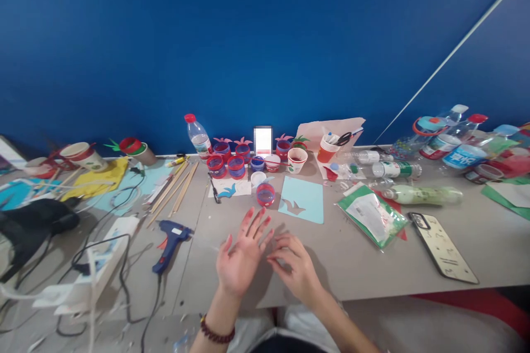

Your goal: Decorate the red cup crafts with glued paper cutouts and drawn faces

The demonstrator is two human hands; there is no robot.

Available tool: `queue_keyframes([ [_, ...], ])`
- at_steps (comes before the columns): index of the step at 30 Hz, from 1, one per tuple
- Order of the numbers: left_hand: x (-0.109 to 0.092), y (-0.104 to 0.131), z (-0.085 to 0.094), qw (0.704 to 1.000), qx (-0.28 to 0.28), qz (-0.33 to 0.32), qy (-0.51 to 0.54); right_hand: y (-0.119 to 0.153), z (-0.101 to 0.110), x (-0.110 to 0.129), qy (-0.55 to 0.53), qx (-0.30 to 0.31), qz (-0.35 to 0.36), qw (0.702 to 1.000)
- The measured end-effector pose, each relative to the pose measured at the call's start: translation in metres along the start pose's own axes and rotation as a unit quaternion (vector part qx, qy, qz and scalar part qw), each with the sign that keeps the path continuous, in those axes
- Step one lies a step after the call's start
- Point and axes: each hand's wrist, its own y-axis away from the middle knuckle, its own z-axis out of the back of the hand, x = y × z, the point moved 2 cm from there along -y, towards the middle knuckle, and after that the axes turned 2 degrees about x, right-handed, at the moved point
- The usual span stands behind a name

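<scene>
My left hand [242, 259] is held palm up above the near part of the table, fingers spread, red stains on the fingertips, nothing on the palm. Beside it, my right hand [293, 266] is turned palm down with its fingers bent and partly apart; its fingertips are close to the left little finger, and no held object shows. Just beyond the hands stands a small red and blue cup [265, 194]. Right of that cup lies a light blue sheet [312, 193] with a leaf-shaped cutout. A blue leaf shape [227, 191] rests on white paper to the left.
A blue glue gun [171, 240] with its cord and a white power strip [105, 259] lie left. Wooden sticks [181, 190] are behind them. Small cups and a bottle [199, 138] line the back. A green packet [372, 215], a phone [443, 248] and several plastic bottles occupy the right.
</scene>
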Motion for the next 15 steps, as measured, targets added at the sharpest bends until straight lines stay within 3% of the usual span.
queue_keyframes([
  [3,-0.009,0.002,0.014,0.997,-0.026,-0.038,-0.061,-0.003,0.015,-0.007,0.024,-0.035,-0.056,0.998],
  [8,-0.014,0.007,0.044,0.974,-0.106,-0.077,-0.184,0.002,0.047,-0.050,0.091,-0.057,-0.197,0.975],
  [12,-0.010,0.009,0.061,0.954,-0.172,-0.066,-0.237,0.014,0.054,-0.068,0.033,0.000,-0.253,0.967],
  [15,-0.008,0.008,0.066,0.956,-0.184,-0.066,-0.217,0.028,0.042,-0.054,-0.093,0.085,-0.325,0.937],
])
